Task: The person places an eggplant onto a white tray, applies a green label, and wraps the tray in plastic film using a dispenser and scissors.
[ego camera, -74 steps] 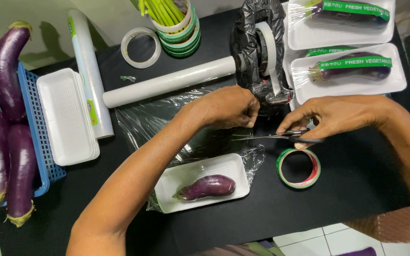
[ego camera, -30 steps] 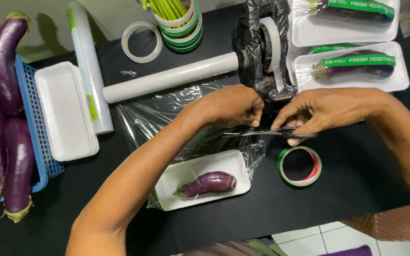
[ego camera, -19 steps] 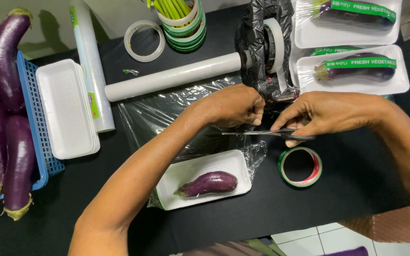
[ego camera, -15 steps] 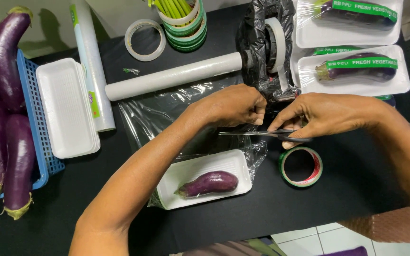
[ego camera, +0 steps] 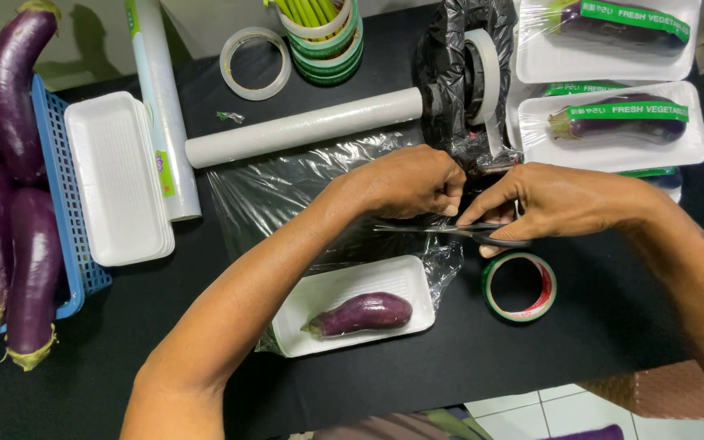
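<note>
At frame centre, my left grip pinches the plastic film while my right grip clasps scissors above 1 trayed eggplant.

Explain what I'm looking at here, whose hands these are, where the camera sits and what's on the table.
The camera sits on a person's head, looking down at their own bare hands over a black table. The right hand holds scissors against clear plastic film pulled from a white roll. The left hand pinches the film. In front lies a white foam tray with an eggplant, and a green tape ring. Left: spare trays and a blue basket of eggplants.
</note>
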